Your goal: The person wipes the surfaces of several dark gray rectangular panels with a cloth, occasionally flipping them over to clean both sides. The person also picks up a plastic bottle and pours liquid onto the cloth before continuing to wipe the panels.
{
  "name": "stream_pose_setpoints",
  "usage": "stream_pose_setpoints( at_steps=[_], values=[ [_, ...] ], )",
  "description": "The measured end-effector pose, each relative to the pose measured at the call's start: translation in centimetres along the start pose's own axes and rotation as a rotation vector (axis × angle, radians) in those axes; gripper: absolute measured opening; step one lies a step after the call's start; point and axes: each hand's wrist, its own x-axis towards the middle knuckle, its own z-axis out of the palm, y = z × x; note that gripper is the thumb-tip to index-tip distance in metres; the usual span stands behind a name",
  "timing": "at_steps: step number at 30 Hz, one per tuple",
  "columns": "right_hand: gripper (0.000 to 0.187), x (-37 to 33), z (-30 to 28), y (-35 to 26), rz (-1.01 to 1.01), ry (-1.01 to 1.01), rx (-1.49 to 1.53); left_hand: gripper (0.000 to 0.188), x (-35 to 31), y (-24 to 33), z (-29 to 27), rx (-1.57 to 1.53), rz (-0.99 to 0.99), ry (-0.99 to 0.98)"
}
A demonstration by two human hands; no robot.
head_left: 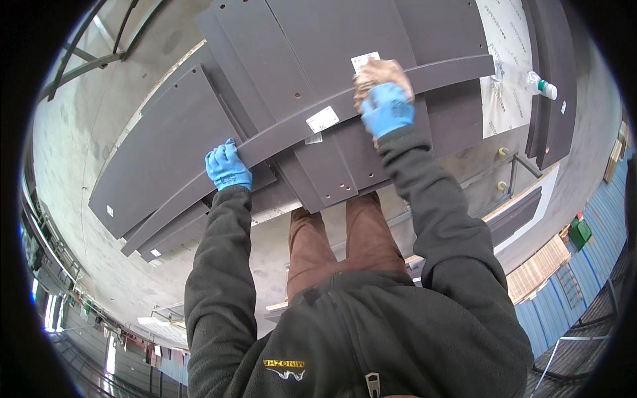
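A long, narrow dark grey board (444, 74) lies slantwise across a stack of wider dark grey panels (332, 40), with a white label (322, 119) on its face. My left hand (227, 166), in a blue glove, is closed around the board's near edge, left of the label. My right hand (388, 111), also gloved in blue and blurred by motion, is closed on a crumpled tan rag (381, 71). The rag rests on the board right of the label and partly overlaps another white label beyond it. The fingertips of my right hand are mostly hidden.
A clear plastic bottle (534, 83) with a green and white cap lies at the right end of the board, by a printed white sheet (507, 113). More dark panels (554, 66) stand farther right. A metal cart frame with wheels (502, 186) is below. Metal railing (86, 63) stands far left.
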Motion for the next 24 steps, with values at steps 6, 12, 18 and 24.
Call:
stream_pose_setpoints(
  at_steps=[6,12,18,24],
  values=[
    [0.017,0.3,0.3,-2.3,0.064,0.047,-0.084,0.043,-0.1,0.1,0.1,0.005,-0.027,0.019],
    [0.016,-0.4,-0.4,-3.1,-0.137,0.051,-0.234,0.049,-0.3,-0.4,0.5,-0.005,-0.034,-0.039],
    [0.019,0.7,-1.7,-3.0,-0.096,0.240,-0.395,0.053,-0.6,-0.6,0.9,-0.012,-0.048,-0.019],
    [0.018,-0.5,1.5,-3.8,-0.048,-0.094,-0.131,0.044,-0.3,-0.5,0.5,-0.017,-0.052,-0.052]
  ],
)
